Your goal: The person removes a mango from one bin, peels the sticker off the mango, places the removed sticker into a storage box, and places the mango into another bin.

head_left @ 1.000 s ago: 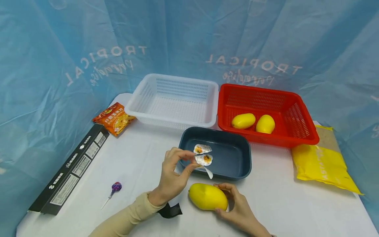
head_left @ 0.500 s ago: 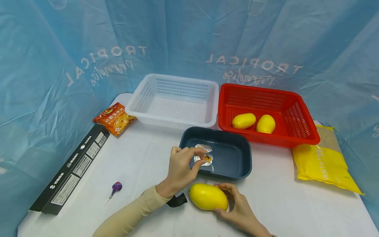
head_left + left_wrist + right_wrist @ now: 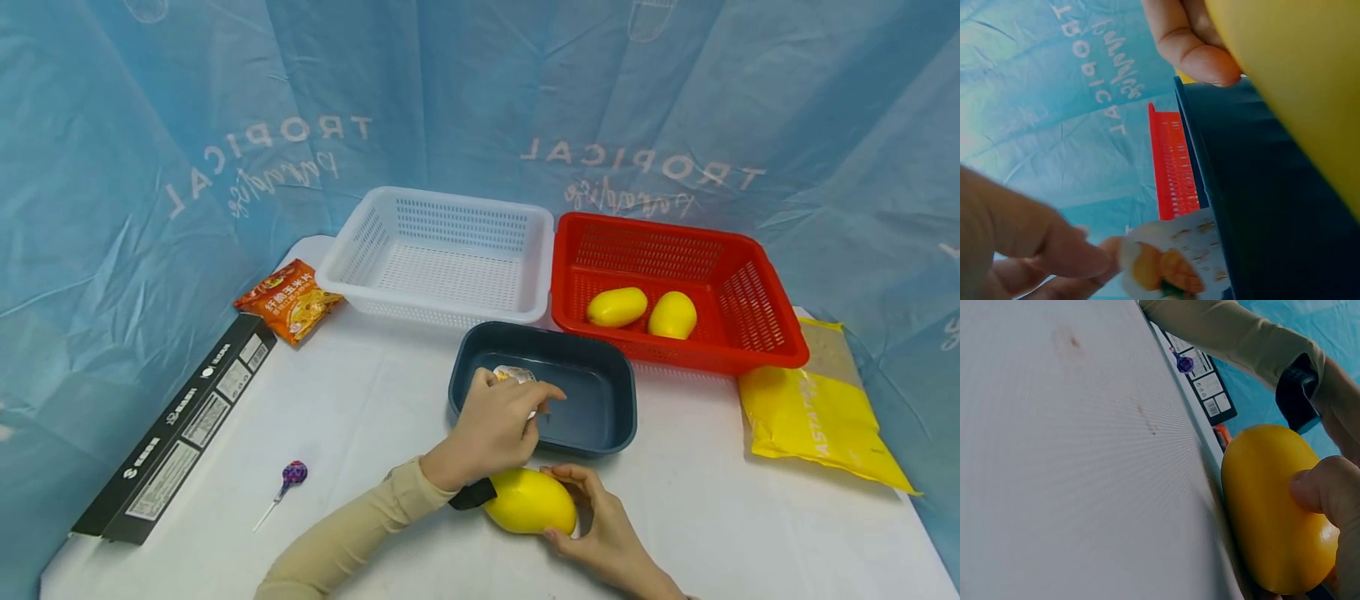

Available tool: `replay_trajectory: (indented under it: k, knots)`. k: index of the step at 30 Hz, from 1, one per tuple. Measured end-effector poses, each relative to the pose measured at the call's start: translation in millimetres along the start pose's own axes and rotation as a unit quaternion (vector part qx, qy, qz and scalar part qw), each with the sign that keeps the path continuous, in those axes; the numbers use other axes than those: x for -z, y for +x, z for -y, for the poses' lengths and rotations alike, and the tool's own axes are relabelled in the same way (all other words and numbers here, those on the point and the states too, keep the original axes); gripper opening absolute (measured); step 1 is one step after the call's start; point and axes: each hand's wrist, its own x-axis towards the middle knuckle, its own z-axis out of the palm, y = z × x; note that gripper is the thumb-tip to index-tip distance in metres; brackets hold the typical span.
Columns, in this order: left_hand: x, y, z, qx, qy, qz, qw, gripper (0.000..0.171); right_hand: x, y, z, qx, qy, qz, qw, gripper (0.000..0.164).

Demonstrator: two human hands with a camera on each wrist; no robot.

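My right hand [image 3: 607,529] grips a yellow mango [image 3: 531,502] at its right end, in front of the dark blue bin [image 3: 592,408]. In the right wrist view the thumb [image 3: 1319,490] lies against the mango's side. Over the bin's left part, my left hand [image 3: 495,429] reaches in, palm down. Its thumb and a finger meet at the edge of a small label sticker [image 3: 1172,262] with a printed fruit picture, seen in the left wrist view above the bin's rim. Another label sticker [image 3: 513,374] shows beyond the hand, partly covered.
Behind the bin stand a white basket [image 3: 435,307] and a red basket [image 3: 675,350] with two mangoes [image 3: 617,307]. A yellow bag [image 3: 817,417] lies at right. On the left are an orange snack packet [image 3: 291,300], a long black box [image 3: 180,425] and a lollipop [image 3: 294,474].
My left hand has moved right and turned, its fingers further over the bin and now covering the nearer stickers. The right hand and the mango have stayed in place.
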Motion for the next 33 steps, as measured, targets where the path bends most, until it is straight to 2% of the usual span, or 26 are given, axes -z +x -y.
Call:
replay_trajectory:
  k: [8,14,18,27,33]
  knots:
    - [-5.7,10.2,-8.5,-0.002,0.002,0.104,0.9946,0.044,0.7,-0.7,0.6,-0.006,0.001,0.004,1.000,0.067]
    - [-8.9,22.5,-13.3,0.001,-0.002,0.204,0.9789,0.047,1.2,-1.6,2.3,-0.018,-0.014,0.005,1.000,0.065]
    - [-14.0,28.8,-13.1,0.013,-0.002,0.255,0.9670,0.049,1.2,-2.0,3.2,-0.026,-0.018,0.009,0.999,0.065]
    - [-26.3,32.8,-9.2,0.042,-0.034,0.322,0.9453,0.061,1.7,-2.4,2.6,-0.023,-0.026,0.008,0.999,0.066]
    - [-33.3,36.0,-2.9,0.037,-0.083,0.348,0.9331,0.063,2.6,-2.7,2.8,-0.029,-0.024,0.007,0.999,0.065]
